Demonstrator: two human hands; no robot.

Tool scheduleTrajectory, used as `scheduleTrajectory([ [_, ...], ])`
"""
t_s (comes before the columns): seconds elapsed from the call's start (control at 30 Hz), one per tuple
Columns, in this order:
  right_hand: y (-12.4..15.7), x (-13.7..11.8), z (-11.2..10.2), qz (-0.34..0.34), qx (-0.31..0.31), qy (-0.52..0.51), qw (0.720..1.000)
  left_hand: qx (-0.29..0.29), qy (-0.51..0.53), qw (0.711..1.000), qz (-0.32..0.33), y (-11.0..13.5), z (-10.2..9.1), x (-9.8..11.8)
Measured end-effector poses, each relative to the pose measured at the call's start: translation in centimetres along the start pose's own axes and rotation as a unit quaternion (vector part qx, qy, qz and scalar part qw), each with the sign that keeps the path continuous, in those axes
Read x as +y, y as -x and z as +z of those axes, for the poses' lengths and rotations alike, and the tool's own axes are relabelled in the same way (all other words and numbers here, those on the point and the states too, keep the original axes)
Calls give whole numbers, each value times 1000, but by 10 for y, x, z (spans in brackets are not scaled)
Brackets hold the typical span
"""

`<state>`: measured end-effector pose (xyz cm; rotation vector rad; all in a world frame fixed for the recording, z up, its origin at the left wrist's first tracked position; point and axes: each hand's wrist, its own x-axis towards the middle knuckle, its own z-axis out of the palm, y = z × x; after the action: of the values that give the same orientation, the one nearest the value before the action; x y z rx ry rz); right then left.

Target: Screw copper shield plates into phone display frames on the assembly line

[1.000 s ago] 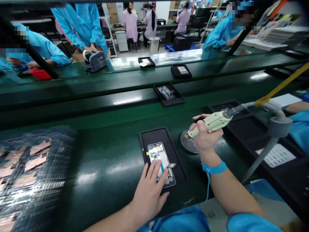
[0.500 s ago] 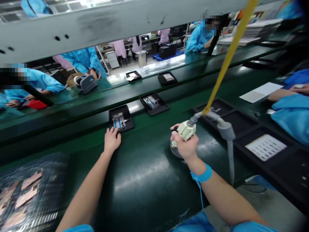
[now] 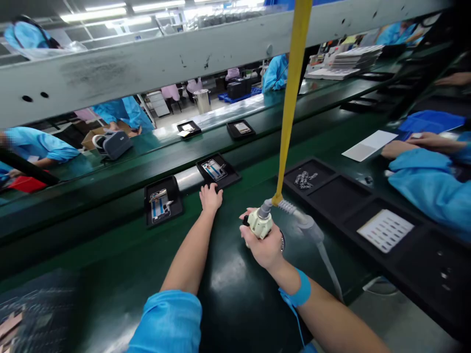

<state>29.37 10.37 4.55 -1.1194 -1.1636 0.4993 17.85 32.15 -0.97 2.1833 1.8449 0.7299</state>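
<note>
My right hand (image 3: 262, 240) is closed around a cream electric screwdriver (image 3: 260, 223) with a grey cable. A yellow strap (image 3: 289, 113) runs up from its top; its tip is hidden below my hand. My left hand (image 3: 211, 198), fingers out and palm down, reaches the near edge of a black tray (image 3: 232, 177). In that tray lies a phone housing (image 3: 213, 169) with blue strips. Left of it, a second black tray (image 3: 176, 208) carries a similar phone housing (image 3: 160, 204).
At right stands a long compartmented black tray (image 3: 336, 189) with small metal parts (image 3: 304, 179) and a white card of small pieces (image 3: 385, 229). A co-worker's sleeve (image 3: 427, 179) is beyond it. Stacked clear trays (image 3: 40, 309) sit at lower left. A metal beam (image 3: 147, 61) crosses above.
My left hand has gone from the left tray to the near edge of the right one. My right hand still grips the screwdriver. The view has shifted right.
</note>
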Motion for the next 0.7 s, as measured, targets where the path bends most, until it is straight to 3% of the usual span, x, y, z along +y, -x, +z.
scheduleTrajectory([
  [0.1, 0, 0, -1, -20, 9, 10, 1000, 7, 28, 1000, -1, 8, -13, -11],
  [0.23, -2, 2, -3, -34, 7, 23, 999, 22, 61, 998, 23, 57, -45, -36],
  [0.37, 1, 5, -3, -71, 14, 51, 996, 14, 80, 996, 44, 143, -79, -64],
  [0.5, 13, -5, -6, -269, 86, 68, 957, -14, 82, 991, 102, 252, -115, -84],
  [0.53, 18, -9, -6, -320, 67, 55, 943, -30, 73, 989, 122, 280, -125, -86],
  [0.6, 26, -17, -5, -377, -28, 18, 926, -93, 50, 980, 167, 331, -148, -86],
  [0.7, 36, -18, 13, -317, -217, -6, 923, -215, 35, 952, 217, 384, -177, -80],
])
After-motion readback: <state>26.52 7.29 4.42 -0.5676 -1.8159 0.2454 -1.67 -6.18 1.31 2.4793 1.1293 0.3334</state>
